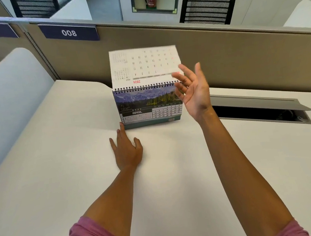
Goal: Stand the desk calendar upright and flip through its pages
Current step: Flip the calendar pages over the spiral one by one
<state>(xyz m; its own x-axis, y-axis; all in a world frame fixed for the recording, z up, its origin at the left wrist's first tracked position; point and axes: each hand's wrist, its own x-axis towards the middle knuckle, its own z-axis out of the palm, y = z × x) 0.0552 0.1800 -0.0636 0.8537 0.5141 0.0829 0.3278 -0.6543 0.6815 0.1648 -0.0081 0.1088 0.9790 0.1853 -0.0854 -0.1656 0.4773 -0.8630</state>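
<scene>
The desk calendar stands upright on the white desk, its front page showing APRIL under a mountain and forest photo. One white page sticks straight up above the black spiral binding, its back side with upside-down dates facing me. My right hand is raised beside the calendar's right edge, fingers spread, fingertips at the lower right corner of the lifted page. My left hand lies flat on the desk, fingers apart, a fingertip touching the calendar's lower left corner.
A beige partition with labels 007 and 008 runs behind the desk. An open cable hatch sits in the desk to the right. A curved white divider rises on the left. Black mesh chairs stand beyond the partition.
</scene>
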